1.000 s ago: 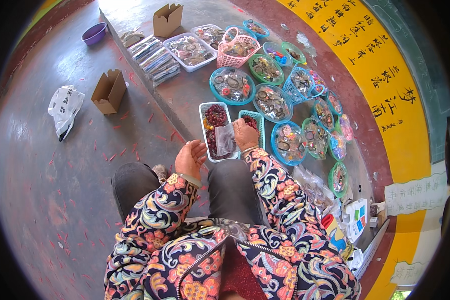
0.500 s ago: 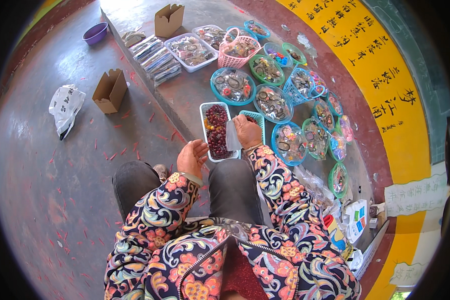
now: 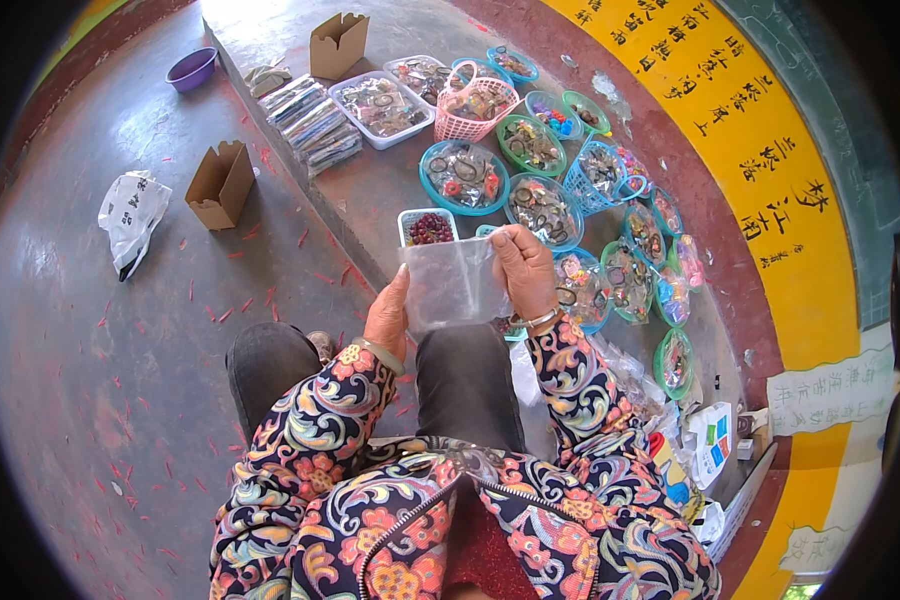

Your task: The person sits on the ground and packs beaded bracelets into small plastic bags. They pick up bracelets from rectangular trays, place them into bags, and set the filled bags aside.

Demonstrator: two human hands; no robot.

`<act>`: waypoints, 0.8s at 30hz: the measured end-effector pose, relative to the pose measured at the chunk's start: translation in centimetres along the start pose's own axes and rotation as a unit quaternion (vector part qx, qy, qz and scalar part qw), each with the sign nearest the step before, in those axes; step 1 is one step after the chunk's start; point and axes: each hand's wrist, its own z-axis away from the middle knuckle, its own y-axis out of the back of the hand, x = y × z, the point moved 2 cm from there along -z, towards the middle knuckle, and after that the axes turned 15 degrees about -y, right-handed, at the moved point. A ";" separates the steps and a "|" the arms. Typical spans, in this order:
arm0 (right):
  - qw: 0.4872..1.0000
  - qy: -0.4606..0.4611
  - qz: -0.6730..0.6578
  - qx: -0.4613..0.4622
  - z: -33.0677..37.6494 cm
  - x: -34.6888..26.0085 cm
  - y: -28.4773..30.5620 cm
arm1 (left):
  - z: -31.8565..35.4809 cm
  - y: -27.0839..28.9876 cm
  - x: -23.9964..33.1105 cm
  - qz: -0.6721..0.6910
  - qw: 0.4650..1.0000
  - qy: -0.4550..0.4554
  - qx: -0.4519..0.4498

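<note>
both hands hold a clear plastic bag (image 3: pixel 452 285) at the frame's centre, above the knees; the left hand (image 3: pixel 387 318) pinches its lower left edge with closed fingers, the right hand (image 3: pixel 523 268) grips the upper right edge, thumb over the film; to do this well, i judge the mouth should be kept taut and level, close over the small white tray of dark red beads (image 3: pixel 428 227) just beyond. the bag blurs that tray's near edge, whether it holds anything is unclear; the teal bowls (image 3: pixel 462 176) farther up hold packets too small to make out.
</note>
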 end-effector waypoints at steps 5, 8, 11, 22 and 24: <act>0.998 -0.033 -0.037 0.034 1.0 1.0 1.3 | -0.3 0.8 0.3 0.060 0.989 0.056 -0.119; 0.995 -0.053 -0.052 0.064 1.4 1.8 2.2 | -0.2 0.6 0.5 0.017 0.987 0.034 -0.156; 0.987 -0.074 -0.085 0.114 2.2 2.0 2.8 | 0.3 0.0 0.9 0.016 0.984 0.039 -0.172; 0.915 -0.162 -0.368 0.025 4.4 5.3 3.7 | -0.1 0.4 0.8 0.104 0.990 0.023 -0.095; 0.924 -0.165 -0.345 0.003 5.0 5.6 2.9 | 0.1 0.0 0.9 0.107 0.991 0.015 -0.082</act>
